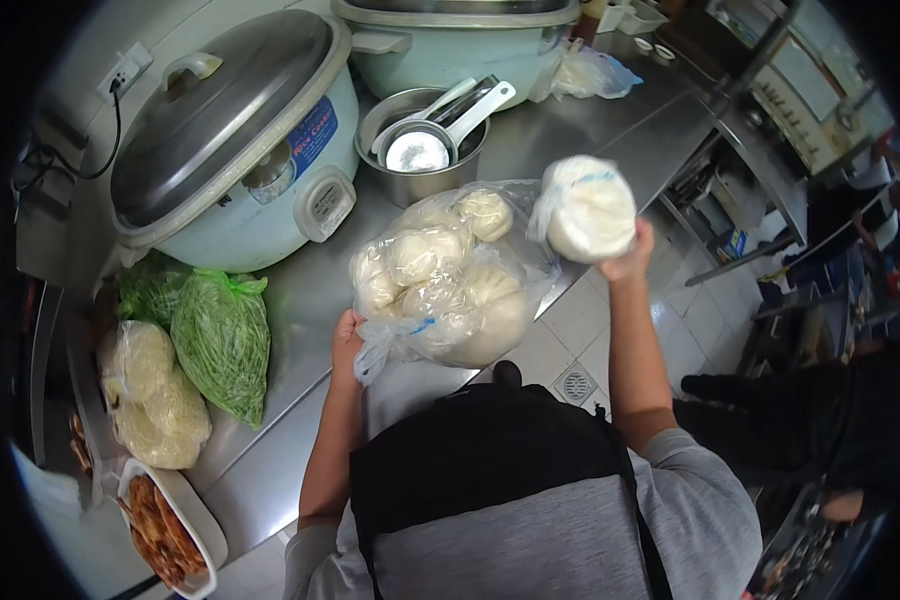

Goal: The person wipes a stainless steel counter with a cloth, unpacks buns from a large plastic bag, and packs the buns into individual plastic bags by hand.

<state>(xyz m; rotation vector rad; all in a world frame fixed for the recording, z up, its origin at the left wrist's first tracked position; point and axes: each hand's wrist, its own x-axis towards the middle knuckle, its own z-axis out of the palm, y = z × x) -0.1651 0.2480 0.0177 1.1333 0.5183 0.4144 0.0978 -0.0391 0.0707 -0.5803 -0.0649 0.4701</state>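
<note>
A large clear bag of round white pieces (440,275) lies on the steel table (300,310), in the middle of the scene and close to its near edge. Its gathered plastic end points near and to the left, with a blue tie beside it; the long axis is hard to fix, as the bag bulges almost as broad as it is long. The left hand (346,345) is at the bag's near left side, its fingers bent and partly hidden, so whether they pinch the plastic cannot be told. To the right, the right hand (627,252) grips a smaller bag (590,208) from its near right side, raised beyond the table's edge, with a rounded white mass inside and loose plastic pointing left; this bag is slightly blurred. Just beyond the large bag stands a metal pot (425,188) holding white-handled utensils (480,112). Two large lidded rice cookers (240,215) stand at the far left and far middle. On the left are a bag of shredded greens (222,345) and a bag of pale food (155,395), with a white dish (205,520) of browned food nearer. On the right, the tiled floor (560,345) has a round drain (574,384), and a person in dark clothes (820,420) is at the right.
</note>
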